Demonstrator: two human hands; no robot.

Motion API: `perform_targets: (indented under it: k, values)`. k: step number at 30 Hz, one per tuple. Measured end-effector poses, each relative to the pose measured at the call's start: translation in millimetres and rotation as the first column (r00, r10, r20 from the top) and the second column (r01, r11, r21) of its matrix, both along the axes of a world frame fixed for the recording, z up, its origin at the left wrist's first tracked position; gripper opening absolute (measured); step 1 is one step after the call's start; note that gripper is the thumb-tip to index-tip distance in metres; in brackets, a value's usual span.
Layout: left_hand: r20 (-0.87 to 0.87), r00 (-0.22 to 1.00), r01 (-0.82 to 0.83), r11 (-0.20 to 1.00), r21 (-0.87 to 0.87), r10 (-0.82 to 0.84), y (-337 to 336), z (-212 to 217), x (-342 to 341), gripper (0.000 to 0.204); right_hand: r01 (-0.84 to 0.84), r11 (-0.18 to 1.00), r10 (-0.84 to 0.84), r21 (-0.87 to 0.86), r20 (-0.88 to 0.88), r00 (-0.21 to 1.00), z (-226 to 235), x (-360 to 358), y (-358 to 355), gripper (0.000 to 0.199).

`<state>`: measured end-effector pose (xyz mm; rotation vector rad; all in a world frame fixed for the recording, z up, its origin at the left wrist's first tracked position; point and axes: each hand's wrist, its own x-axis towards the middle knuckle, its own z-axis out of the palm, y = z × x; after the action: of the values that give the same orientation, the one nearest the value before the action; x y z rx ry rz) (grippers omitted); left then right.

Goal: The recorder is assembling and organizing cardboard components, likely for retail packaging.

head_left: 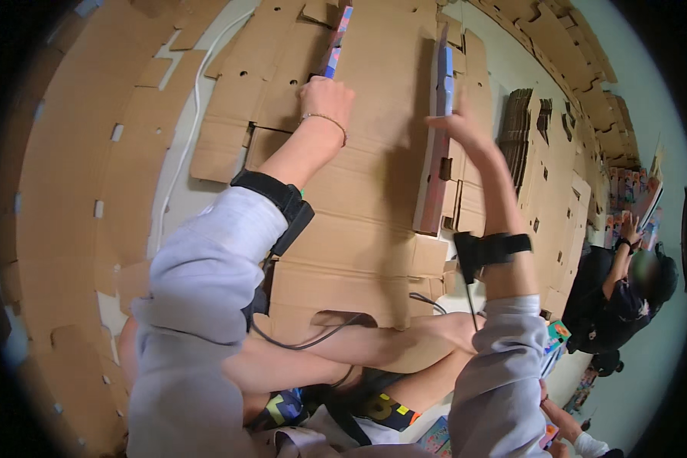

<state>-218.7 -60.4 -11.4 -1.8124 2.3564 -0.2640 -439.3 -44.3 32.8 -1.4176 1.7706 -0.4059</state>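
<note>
My left hand (pixel 327 105) is closed at the near end of a narrow pink-and-blue box (pixel 340 37). Its fingertips are hidden beneath the hand. Farther right, a long thin box (pixel 433 172), pale with blue and pink parts, stands on its edge. My right hand (pixel 466 126) is at that box, its thumb laid across the upper edge and its fingers on the right side, partly blurred. Both boxes rest over flattened brown cardboard (pixel 374 99) on the floor, in front of my crossed legs.
Folded cardboard sheets stand in a stack (pixel 517 133) to the right. A white cable (pixel 197 114) runs along the left over the floor, and a dark cable (pixel 313 342) lies near my legs. At the far right another person (pixel 622 298) handles a box beside several colourful boxes (pixel 626 187).
</note>
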Motion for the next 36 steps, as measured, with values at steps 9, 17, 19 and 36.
perform_targets:
  k: [9,17,19,36]
  values:
    - [-0.971,0.176,0.257,0.945,0.201,0.158,-14,-4,46,0.064,0.357,0.797,-0.253,-0.486,0.268,0.930,-54,17,36,0.070]
    - [-0.954,-0.110,0.393,0.894,0.216,0.279,-20,-30,39,0.066,0.229,0.743,-0.388,-0.629,-0.126,0.913,-86,48,24,0.057]
    - [-0.978,0.195,0.316,0.939,0.139,0.079,-23,-32,35,0.061,0.112,0.669,-0.459,-0.735,-0.290,0.839,-102,50,22,0.058]
    - [-0.907,0.378,-0.075,0.983,0.170,0.186,-26,-56,-5,0.052,0.157,0.828,-0.414,-0.538,-0.397,0.819,-102,83,21,0.078]
